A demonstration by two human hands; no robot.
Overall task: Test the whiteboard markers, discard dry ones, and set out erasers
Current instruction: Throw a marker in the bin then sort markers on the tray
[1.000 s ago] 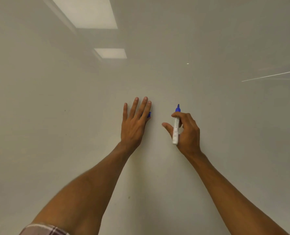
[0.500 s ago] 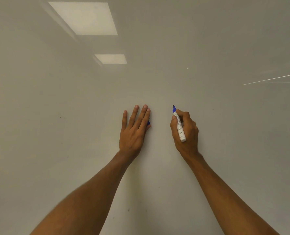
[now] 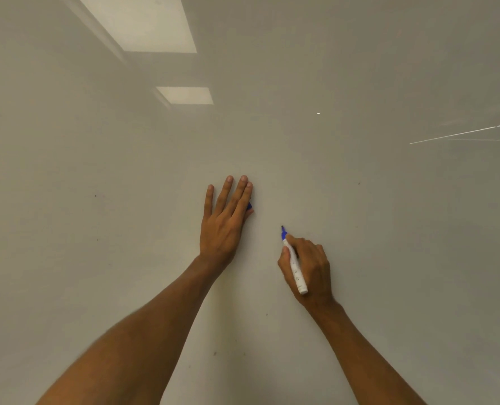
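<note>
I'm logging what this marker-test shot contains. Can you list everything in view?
whiteboard: 1, greyish white, fills the view
marker: 1, white barrel and blue tip, in the right hand, tip pointing up-left
cap: 1, blue, mostly hidden, peeking out between left index finger and thumb
light reflections: 2, pale rectangles, upper left of the board
streak: 1, thin white, at the right edge
specks: several, dark, scattered on the board
left hand: 1, centre, fingers straight and flat on the board, thumb holding the cap
right hand: 1, grips the marker, lower right of the left hand
</note>
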